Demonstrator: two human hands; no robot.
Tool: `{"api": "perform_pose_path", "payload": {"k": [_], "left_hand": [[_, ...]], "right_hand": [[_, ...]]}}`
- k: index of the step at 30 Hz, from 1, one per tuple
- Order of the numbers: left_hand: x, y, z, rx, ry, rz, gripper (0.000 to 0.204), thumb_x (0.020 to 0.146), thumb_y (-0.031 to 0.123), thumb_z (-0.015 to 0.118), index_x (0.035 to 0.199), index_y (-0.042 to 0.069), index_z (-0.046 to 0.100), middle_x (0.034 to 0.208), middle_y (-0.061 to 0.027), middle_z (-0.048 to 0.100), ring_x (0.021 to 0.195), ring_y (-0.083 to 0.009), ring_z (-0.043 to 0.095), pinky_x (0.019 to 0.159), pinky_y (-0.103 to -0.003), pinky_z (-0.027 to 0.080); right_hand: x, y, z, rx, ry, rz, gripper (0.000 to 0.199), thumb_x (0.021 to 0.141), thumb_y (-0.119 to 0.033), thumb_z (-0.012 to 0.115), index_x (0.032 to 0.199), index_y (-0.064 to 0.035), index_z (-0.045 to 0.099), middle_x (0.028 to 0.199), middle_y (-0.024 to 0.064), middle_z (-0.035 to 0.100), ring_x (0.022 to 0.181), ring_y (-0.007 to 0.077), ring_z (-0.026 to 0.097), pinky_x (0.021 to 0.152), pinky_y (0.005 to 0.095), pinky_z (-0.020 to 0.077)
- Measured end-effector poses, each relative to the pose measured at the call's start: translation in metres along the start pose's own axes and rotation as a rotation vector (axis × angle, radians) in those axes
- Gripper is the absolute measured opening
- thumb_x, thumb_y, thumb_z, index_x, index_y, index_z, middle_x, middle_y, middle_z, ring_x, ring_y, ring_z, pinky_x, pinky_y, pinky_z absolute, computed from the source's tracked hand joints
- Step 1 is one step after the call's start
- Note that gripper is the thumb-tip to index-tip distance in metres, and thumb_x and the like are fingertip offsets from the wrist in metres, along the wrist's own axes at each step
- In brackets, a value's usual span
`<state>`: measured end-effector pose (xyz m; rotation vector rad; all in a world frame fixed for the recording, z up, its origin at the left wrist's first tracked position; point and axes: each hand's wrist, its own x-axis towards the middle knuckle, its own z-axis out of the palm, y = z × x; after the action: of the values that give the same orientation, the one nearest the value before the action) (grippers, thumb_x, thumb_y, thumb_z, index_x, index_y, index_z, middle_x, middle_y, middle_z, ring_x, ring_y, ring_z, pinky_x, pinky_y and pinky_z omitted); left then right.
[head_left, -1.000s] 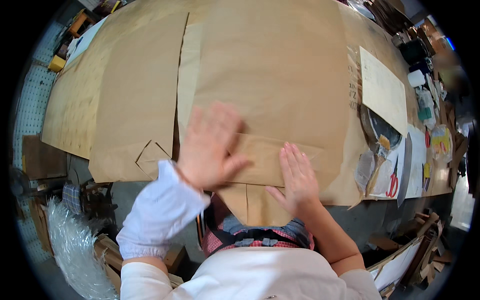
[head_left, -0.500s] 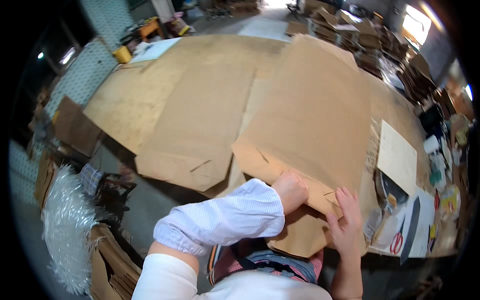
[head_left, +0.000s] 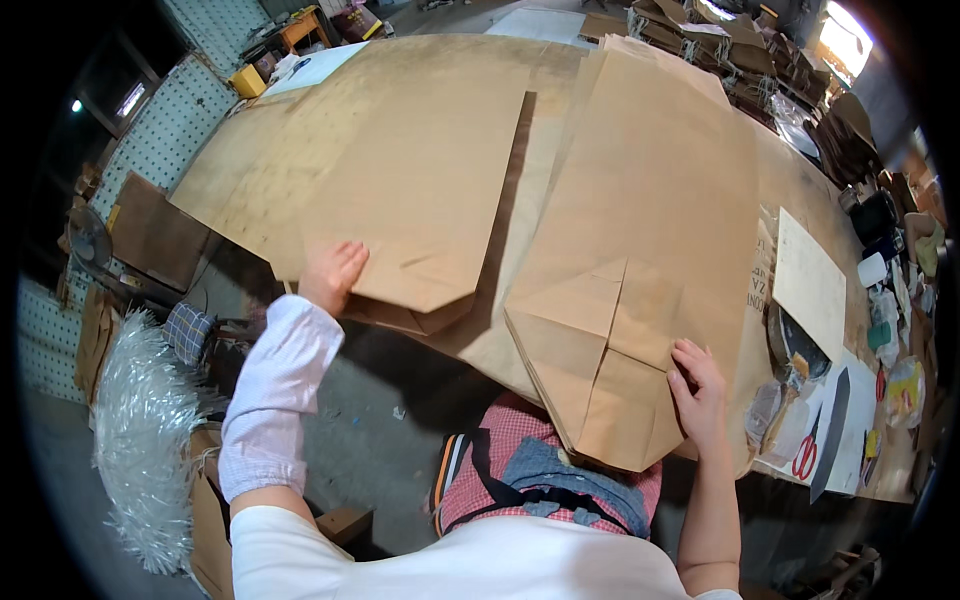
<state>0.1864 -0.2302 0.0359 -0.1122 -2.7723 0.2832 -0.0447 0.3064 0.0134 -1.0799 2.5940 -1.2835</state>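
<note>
My left hand (head_left: pixel 335 278) grips the near edge of a brown paper bag (head_left: pixel 425 180) on the left side of the table. Its fingers lie on top; the thumb is hidden. That bag's right edge stands off the table and casts a dark shadow. On the right lies a stack of brown paper bags (head_left: pixel 665 180), its top one showing a creased bottom panel (head_left: pixel 610 350) at the near end. My right hand (head_left: pixel 698 392) rests at the right edge of this panel, fingers slightly bent and thumb apart, holding nothing.
The wooden table (head_left: pixel 250 190) carries a pale board (head_left: pixel 808 285), red-handled scissors (head_left: pixel 806 455) and a long dark blade (head_left: pixel 832 435) at right. A bundle of clear plastic strips (head_left: pixel 145 440) stands at lower left. Stacked cardboard (head_left: pixel 740 50) fills the far right.
My left hand has moved from the right bag's near edge to the left bag. The right stack's near end shows a creased panel where a folded edge lay. My right hand stays near its right edge.
</note>
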Motion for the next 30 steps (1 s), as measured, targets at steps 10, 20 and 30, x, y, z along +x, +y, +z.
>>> {"api": "perform_pose_path", "payload": {"k": [10,20,30], "left_hand": [[0.031,0.098,-0.037,0.391,-0.66,-0.331,0.053,0.079,0.0,0.058,0.131,0.002,0.049,0.13,-0.0175,0.054,0.125,-0.0362,0.047,0.103,-0.039,0.041],[0.235,0.229,0.021,-0.766,-0.337,-0.299,0.044,0.072,0.008,0.075,0.11,-0.003,0.058,0.095,-0.0178,0.062,0.09,-0.0324,0.061,0.077,-0.039,0.05],[0.204,0.235,0.005,-0.048,-0.564,0.098,0.028,0.069,0.008,0.066,0.096,0.0,0.067,0.094,-0.012,0.065,0.088,-0.0294,0.061,0.085,-0.038,0.049]], "right_hand": [[-0.01,-0.006,-0.033,0.361,0.025,0.232,0.038,0.08,-0.004,0.067,0.116,0.0022,0.06,0.127,0.0181,0.057,0.119,0.0341,0.054,0.109,0.0421,0.0358],[0.063,0.012,-0.035,-0.219,-0.096,0.294,0.041,0.071,-0.015,0.077,0.106,-0.0003,0.06,0.096,0.0145,0.061,0.094,0.032,0.059,0.083,0.039,0.0491],[0.05,0.014,-0.053,-0.693,-0.469,-0.303,0.03,0.066,-0.006,0.065,0.094,0.0012,0.061,0.09,0.0093,0.062,0.09,0.0284,0.059,0.079,0.0379,0.0475]]}}
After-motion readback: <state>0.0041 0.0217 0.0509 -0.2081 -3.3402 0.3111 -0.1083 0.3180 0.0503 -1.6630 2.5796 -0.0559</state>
